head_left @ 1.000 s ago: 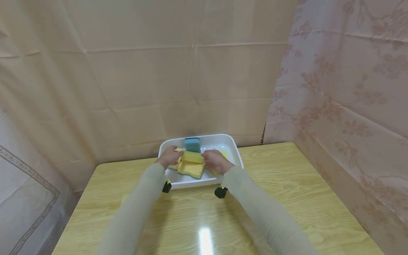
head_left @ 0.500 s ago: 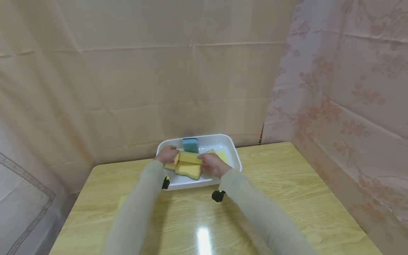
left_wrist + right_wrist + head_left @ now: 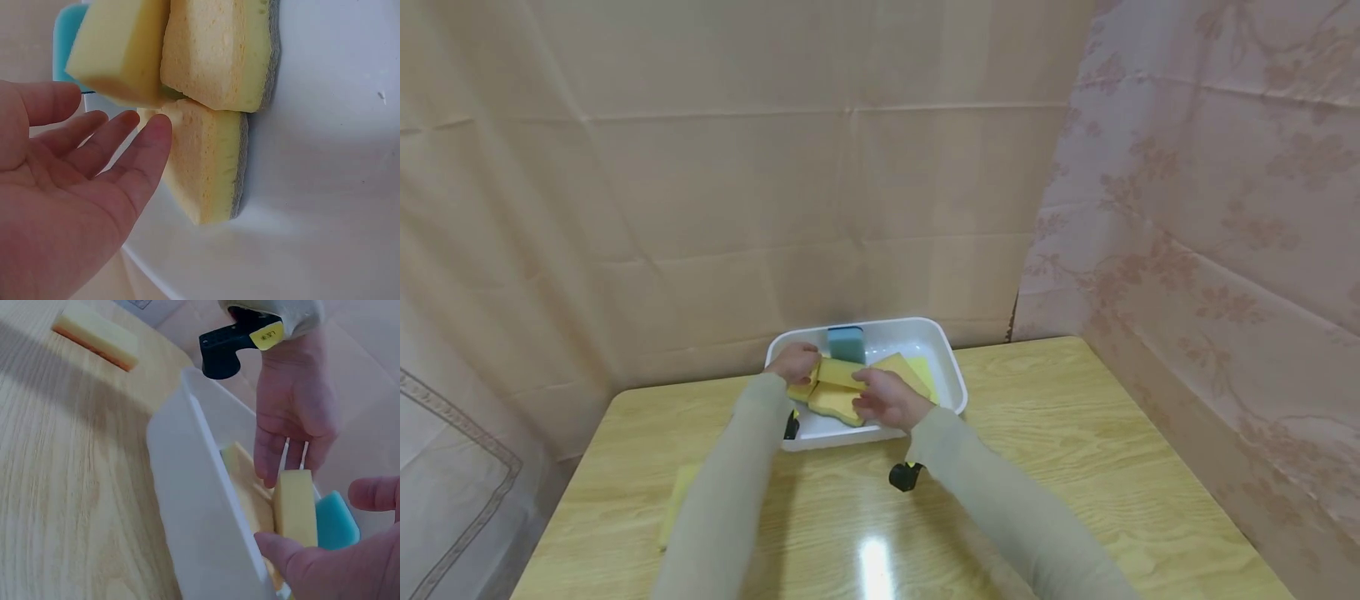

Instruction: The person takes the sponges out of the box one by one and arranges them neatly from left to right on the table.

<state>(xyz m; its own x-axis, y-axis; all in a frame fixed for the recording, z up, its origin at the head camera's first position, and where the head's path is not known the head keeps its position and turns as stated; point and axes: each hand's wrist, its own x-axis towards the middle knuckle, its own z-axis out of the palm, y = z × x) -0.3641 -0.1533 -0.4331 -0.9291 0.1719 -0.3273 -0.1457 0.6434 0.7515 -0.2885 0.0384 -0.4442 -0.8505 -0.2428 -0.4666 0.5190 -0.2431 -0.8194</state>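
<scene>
A white tray (image 3: 957, 385) holds several sponges. A plain yellow sponge block (image 3: 840, 373) lies across the back of two yellow sponges with grey scouring undersides, one in front (image 3: 206, 56) and one at the left (image 3: 200, 169). Beside the block's left end is my left hand (image 3: 794, 363); in the left wrist view its fingers reach out loosely, with nothing gripped. My right hand (image 3: 889, 400) hovers over the front sponge near the block's right end, thumb and fingers apart. A blue sponge (image 3: 846, 343) stands on edge behind the block.
More yellow sponges (image 3: 904, 368) lie at the tray's right side. Another yellow sponge (image 3: 676, 504) rests on the wooden table (image 3: 1060, 433), partly behind the left sleeve. Cloth curtains (image 3: 925, 208) hang close behind the tray and along the sides.
Both hands held the block by its ends earlier; their grip has loosened and it lies lower. The right hand has shifted left and forward, uncovering the sponges at right.
</scene>
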